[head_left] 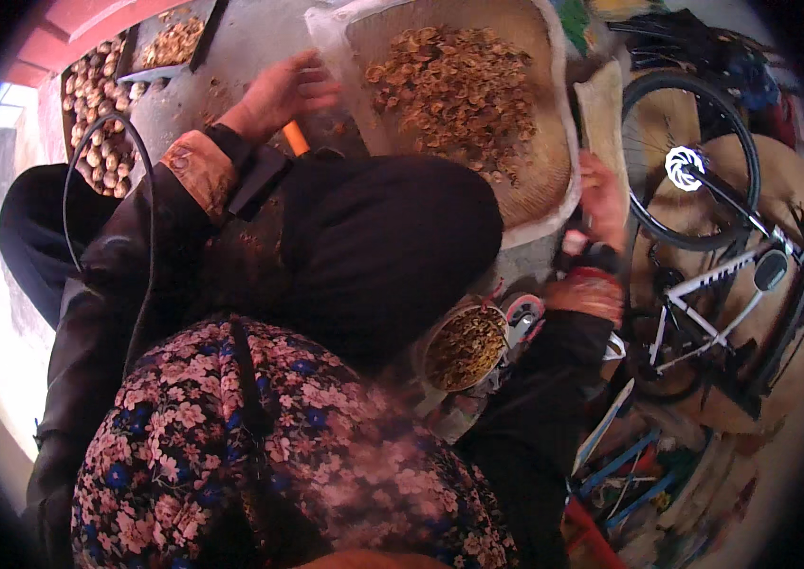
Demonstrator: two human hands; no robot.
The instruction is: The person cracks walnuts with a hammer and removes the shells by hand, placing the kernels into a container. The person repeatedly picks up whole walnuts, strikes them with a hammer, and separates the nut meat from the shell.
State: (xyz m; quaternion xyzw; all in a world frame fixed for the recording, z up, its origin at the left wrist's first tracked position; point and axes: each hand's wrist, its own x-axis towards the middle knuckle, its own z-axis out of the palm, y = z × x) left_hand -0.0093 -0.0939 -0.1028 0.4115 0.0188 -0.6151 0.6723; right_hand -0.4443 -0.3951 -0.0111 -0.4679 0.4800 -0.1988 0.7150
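Observation:
My left hand (pixel 297 94) hovers above the floor with loosely bent fingers apart and nothing visible in them. Close below it, an orange handle (pixel 295 138) sticks up beside my knee; the rest of that tool is hidden. A wide pale-rimmed container (pixel 565 64) in front of me bears a pile of cracked walnut shells (pixel 455 92). At its right rim is my right hand (pixel 600 199), blurred; whether it grips the rim cannot be made out. Whole walnuts (pixel 96 92) lie at the upper left, alongside a tray (pixel 153 73) of broken walnut pieces (pixel 174 43).
A round bucket (pixel 432 359) of small walnut fragments (pixel 466 348) stands by my right forearm, next to a caster-like wheel (pixel 524 313). To the right is a white bicycle (pixel 701 284) with its wheel (pixel 750 178) close to my right hand. A cable loop (pixel 149 213) crosses my left sleeve.

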